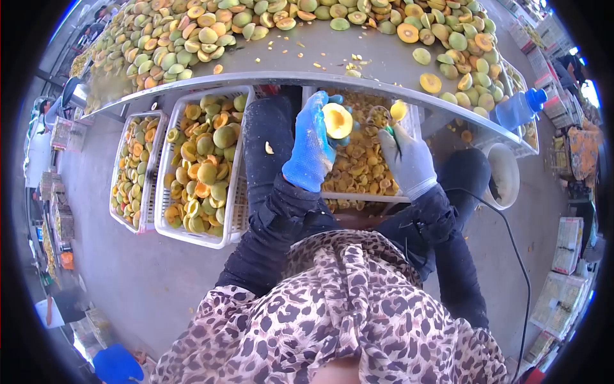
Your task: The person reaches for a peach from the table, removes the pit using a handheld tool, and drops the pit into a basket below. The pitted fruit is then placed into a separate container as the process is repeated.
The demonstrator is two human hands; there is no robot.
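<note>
In a blue glove, my left hand [308, 148] grips a halved yellow peach [337, 121], its hollowed cut face turned up. My right hand [409, 161], in a pale grey glove, is closed round a small green-handled scooping tool [391, 132]. A round yellow piece [398, 110] shows at the tool's far end, a short way right of the peach half. Both hands are above a white crate [364, 197] of brownish pits and scraps between my knees. The fingers under the peach are partly hidden.
Many peach halves [208, 35] cover the metal table [275, 54] ahead. Two white crates of halves, a larger one [198, 239] and a narrower one [131, 224], stand at left. A blue-capped bottle [517, 107], white bucket [504, 176] and black cable [511, 237] are at right.
</note>
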